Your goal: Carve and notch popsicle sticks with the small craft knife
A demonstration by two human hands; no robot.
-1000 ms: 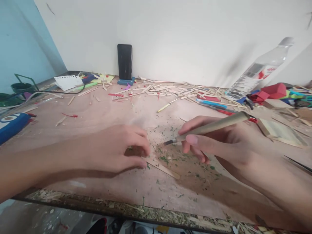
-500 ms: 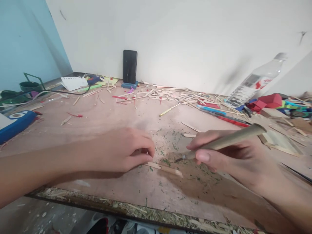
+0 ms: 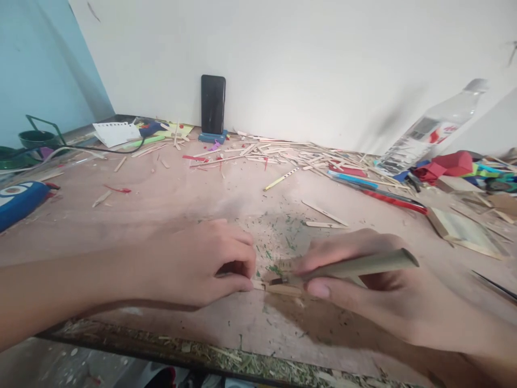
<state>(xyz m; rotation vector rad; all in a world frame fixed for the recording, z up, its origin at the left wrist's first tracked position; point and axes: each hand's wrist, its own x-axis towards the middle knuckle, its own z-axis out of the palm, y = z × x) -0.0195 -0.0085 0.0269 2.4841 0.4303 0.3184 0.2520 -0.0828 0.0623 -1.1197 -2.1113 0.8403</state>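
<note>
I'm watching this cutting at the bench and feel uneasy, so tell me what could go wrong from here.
1. The craft knife in the right hand has its blade on the wooden stick, close to the left hand fingertips pinning it; a slip could cut them.
2. The stick lies near the table edge, so a cut piece might drop off.
</note>
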